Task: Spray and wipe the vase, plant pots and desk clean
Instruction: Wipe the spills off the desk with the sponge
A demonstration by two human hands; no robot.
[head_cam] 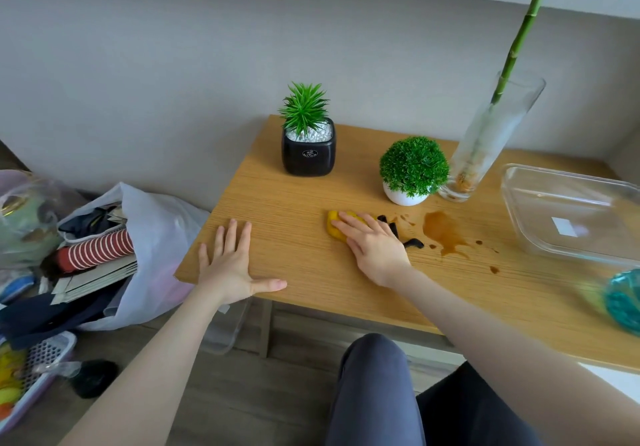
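Note:
My right hand presses flat on a yellow and black cloth on the wooden desk, just left of a brown spill. My left hand rests flat with spread fingers near the desk's left front corner. A black square pot with a spiky green plant stands at the back. A white round pot with a bushy plant stands right of it. A tall glass vase holding a bamboo stalk leans at the back right.
A clear glass dish lies at the desk's right. A blurred teal bottle sits at the right edge. On the floor to the left are a white bag of clutter and a plastic basket. My knees are below the desk edge.

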